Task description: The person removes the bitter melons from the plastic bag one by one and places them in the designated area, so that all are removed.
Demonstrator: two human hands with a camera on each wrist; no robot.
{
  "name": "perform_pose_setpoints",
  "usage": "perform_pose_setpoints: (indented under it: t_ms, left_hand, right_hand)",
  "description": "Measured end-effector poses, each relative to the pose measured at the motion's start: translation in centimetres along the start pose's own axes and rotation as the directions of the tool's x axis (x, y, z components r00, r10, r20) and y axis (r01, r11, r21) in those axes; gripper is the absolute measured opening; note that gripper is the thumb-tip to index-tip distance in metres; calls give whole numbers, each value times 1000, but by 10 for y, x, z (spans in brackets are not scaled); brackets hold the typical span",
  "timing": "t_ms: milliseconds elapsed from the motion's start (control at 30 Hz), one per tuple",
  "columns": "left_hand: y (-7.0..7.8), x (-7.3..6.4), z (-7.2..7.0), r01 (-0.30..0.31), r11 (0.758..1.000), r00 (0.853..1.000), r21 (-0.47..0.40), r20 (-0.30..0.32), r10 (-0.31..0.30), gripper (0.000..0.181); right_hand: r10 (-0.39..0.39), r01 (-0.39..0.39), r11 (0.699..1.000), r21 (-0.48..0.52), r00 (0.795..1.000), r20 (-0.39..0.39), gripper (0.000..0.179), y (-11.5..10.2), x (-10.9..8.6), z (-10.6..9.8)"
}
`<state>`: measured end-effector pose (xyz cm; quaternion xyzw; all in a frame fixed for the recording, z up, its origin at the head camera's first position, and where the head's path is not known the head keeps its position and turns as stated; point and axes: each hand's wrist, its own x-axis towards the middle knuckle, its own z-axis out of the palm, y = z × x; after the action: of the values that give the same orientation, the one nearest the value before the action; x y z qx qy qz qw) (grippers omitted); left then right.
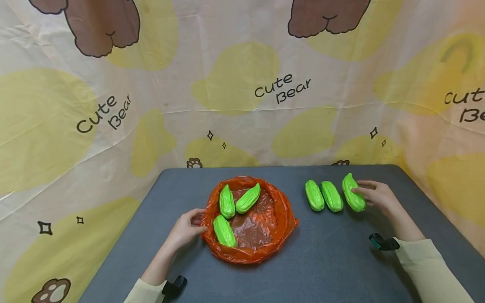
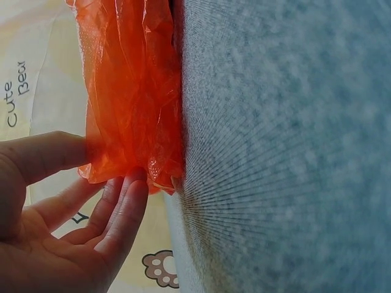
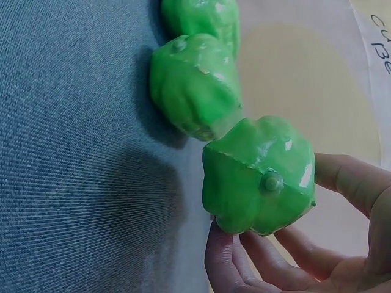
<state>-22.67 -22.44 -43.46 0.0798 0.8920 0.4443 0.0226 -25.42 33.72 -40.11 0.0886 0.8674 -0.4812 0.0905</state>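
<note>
An orange-red plastic bag point(image 1: 251, 252) with its rim rolled out stands wide-mouthed on the table, and inside it lie three bright green ridged gourds, one of them a gourd point(image 1: 225, 231) near the left wall. At the bag's left side my left hand point(image 1: 186, 228) pinches the plastic point(image 2: 131, 91) between thumb and fingertips. On the right, my right hand point(image 1: 377, 194) holds a green ridged gourd point(image 3: 263, 177), thumb on one side and fingers on the other. This gourd is raised off the table, with its shadow below. Two more gourds, the nearer one a gourd point(image 1: 331, 196), lie beside it.
The grey table point(image 1: 322, 261) runs back to a hanging cloth point(image 1: 235, 84) printed with bears and yellow patches. Another gourd point(image 1: 314, 195) lies between the bag and the right hand. Dark wrist straps show on both arms.
</note>
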Motion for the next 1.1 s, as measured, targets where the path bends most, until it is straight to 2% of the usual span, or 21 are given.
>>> perform_pose_setpoints:
  t_ms: [600,1100]
  left_hand:
    - [-2,3,2,-12,1000,1000,-3,-6,12,49]
    - [0,0,0,-17,1000,1000,0,1,17,50]
  right_hand:
    - [65,-66,997,35,998,24,80,12,13,3]
    - [75,-76,996,42,997,31,79,19,22,5]
